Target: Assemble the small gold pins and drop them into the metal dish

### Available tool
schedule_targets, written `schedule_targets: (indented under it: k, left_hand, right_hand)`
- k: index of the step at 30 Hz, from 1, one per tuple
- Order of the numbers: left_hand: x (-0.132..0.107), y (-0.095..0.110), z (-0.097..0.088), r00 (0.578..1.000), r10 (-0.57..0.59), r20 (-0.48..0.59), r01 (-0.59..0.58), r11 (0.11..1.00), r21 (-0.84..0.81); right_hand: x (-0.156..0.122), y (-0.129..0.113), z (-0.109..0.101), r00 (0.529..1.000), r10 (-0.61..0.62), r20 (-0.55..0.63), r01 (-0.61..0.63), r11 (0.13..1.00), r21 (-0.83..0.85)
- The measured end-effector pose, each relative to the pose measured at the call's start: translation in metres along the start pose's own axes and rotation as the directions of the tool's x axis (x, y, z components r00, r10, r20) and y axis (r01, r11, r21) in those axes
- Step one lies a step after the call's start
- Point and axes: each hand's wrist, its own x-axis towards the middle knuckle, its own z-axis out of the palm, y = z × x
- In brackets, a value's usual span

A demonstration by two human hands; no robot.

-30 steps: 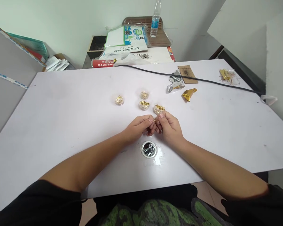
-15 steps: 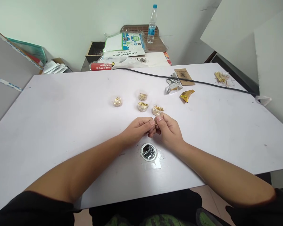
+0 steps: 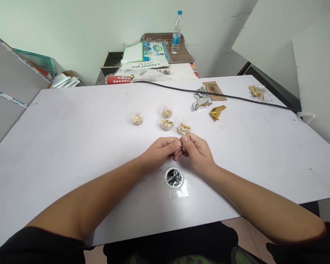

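Note:
My left hand point(image 3: 166, 148) and my right hand point(image 3: 196, 148) meet over the middle of the white table, thumbs and fingers pinched closed. Between the fingertips shows a thin gold-coloured piece point(image 3: 182, 146); the fingers cover most of it, and its exact kind is too small to tell. Just beyond my right fingers stands a small clear cup point(image 3: 183, 129) of short gold pieces, with further such cups point(image 3: 167, 125) behind and to the left. Below my hands, a round dark disc with a pale rim point(image 3: 173, 178) lies on the table beside a clear film point(image 3: 183, 190).
A black cable point(image 3: 176, 87) crosses the far part of the white table point(image 3: 71, 146). Near it lie silver foil point(image 3: 202, 102), gold foil point(image 3: 217, 112), a brown card point(image 3: 214, 90) and loose gold strips point(image 3: 258, 91). A water bottle point(image 3: 176, 35) stands behind the table.
The view has tipped very slightly, so the background sits a little lower. My hands keep the same pinch in the same place, and the cups and disc stay put.

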Motion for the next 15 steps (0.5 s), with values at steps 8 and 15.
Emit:
schedule_targets:
  k: [8,15]
  left_hand:
    - [0.0002,-0.0018,-0.0034,1.0,0.021,0.006,-0.021,0.997,0.072]
    - [0.0016,0.0015,-0.0002,0.996,0.083,-0.021,-0.078,0.983,0.165]
  right_hand:
    - [0.0007,-0.0074,0.0035,1.0,-0.008,0.022,0.008,1.0,0.004]
    - [0.0009,-0.0072,0.0051,0.999,-0.041,-0.012,0.041,0.999,-0.026]
